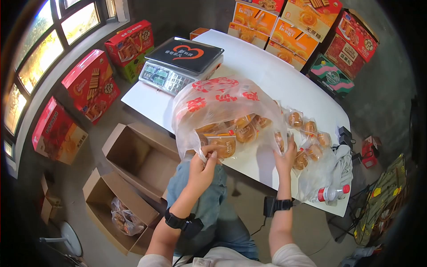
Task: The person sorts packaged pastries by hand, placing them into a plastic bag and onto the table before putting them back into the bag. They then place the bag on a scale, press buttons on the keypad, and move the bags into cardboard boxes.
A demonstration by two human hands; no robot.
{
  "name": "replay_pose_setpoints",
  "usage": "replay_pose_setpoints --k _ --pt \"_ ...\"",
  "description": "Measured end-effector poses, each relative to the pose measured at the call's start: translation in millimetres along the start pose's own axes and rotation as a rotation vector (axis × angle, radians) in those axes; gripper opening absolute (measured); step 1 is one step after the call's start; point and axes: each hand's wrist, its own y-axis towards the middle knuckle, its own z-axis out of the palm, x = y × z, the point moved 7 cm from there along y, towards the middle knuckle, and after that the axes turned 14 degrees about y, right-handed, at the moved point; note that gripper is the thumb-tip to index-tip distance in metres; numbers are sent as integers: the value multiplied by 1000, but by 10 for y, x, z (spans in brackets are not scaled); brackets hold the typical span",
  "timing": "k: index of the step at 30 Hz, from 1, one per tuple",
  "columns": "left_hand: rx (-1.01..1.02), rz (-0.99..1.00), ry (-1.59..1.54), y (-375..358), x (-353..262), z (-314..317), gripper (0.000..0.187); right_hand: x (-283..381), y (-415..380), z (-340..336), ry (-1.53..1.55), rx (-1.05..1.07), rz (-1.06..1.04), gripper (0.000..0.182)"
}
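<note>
A large clear plastic bag point(222, 104) with red print lies on the white table point(271, 75), holding several wrapped golden pastries point(227, 142). My left hand point(202, 167) pinches the bag's near left edge at the table's rim. My right hand point(286, 155) grips the bag's right side, fingers pressed against the plastic. More wrapped pastries point(309, 133) lie loose on the table just right of the bag. Both wrists wear black bands.
A digital scale point(182, 62) stands behind the bag. A water bottle point(331, 193) and clear bags lie at the table's near right corner. Open cardboard boxes point(138, 155) sit on the floor to the left; colourful cartons stack along the walls.
</note>
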Motion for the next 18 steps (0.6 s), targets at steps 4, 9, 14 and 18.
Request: replay_pose_setpoints --k 4,9,14,18 --pt "14 35 -21 -58 -21 -14 20 86 -345 -226 827 -340 265 62" --pt "49 13 -56 -55 -64 11 20 357 -680 -498 1365 -559 488 61" --pt "40 -29 -124 -50 -20 18 22 735 -762 -490 1691 -268 339 71" --pt "53 -70 -125 -31 -6 20 24 1119 -770 -209 2061 67 526 80"
